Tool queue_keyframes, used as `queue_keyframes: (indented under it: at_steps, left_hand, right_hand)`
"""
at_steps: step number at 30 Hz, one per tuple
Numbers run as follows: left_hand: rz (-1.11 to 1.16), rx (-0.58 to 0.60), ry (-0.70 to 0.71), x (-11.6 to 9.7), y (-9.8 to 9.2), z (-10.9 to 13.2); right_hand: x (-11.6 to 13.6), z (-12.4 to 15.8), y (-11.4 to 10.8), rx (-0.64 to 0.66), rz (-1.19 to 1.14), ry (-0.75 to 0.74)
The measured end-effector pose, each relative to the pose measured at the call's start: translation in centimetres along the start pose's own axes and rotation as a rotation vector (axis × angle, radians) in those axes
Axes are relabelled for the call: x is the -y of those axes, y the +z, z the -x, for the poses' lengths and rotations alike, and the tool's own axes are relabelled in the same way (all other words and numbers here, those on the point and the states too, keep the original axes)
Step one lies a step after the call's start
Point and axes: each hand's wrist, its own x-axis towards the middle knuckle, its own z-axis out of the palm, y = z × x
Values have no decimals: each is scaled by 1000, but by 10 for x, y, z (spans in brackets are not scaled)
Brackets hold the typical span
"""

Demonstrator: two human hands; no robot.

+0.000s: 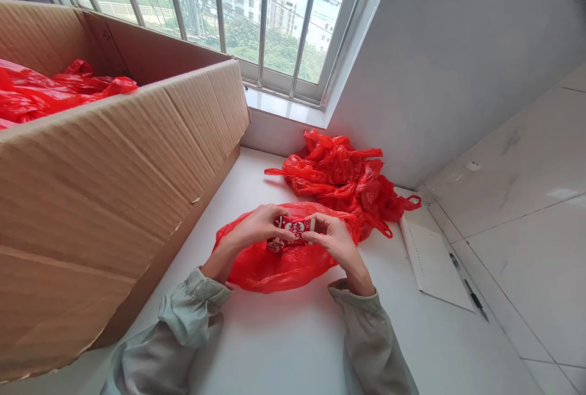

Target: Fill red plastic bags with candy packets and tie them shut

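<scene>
A small red box (296,228) with a white patch and a red double-happiness character is held level between my two hands. My left hand (259,228) is closed on its left end, thumb in front and fingers behind. On the right end, my right hand (335,239) pinches it the same way. Both hands are over the mouth of a spread red plastic bag (270,274) lying on the white tabletop (279,334). Just under my left thumb shows a small patterned red-and-white piece (275,245); whether it is a separate box I cannot tell.
A tall cardboard box (151,163) with red plastic bags (59,93) inside stands at the left. Behind my hands, a heap of knotted red bags (339,169) lies against the wall. A white notebook (434,260) and a black pen (473,294) lie at the right, beneath a barred window.
</scene>
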Motion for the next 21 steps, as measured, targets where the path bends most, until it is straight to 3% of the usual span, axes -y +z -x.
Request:
queue_keyframes:
  at_steps: [5, 9, 12, 16, 19, 21]
  left_hand:
    - [92, 93, 31, 4, -2, 2]
    - [-93, 191, 44, 11, -1, 3]
    - [-216, 169, 71, 10, 1, 3]
    - [-215, 91, 63, 3, -2, 3]
    - [-162, -21, 13, 0, -2, 4]
    - [-108, -2, -13, -1, 2, 4]
  right_hand:
    - [-7, -2, -8, -110, -2, 1]
    - [-7, 1, -16, -99, 138, -8]
    - [-6, 3, -17, -101, 248, 15]
    - [-6, 3, -18, -131, 320, 42]
    - [-4, 2, -20, -215, 341, 14]
    - [-1, 3, -22, -300, 337, -11]
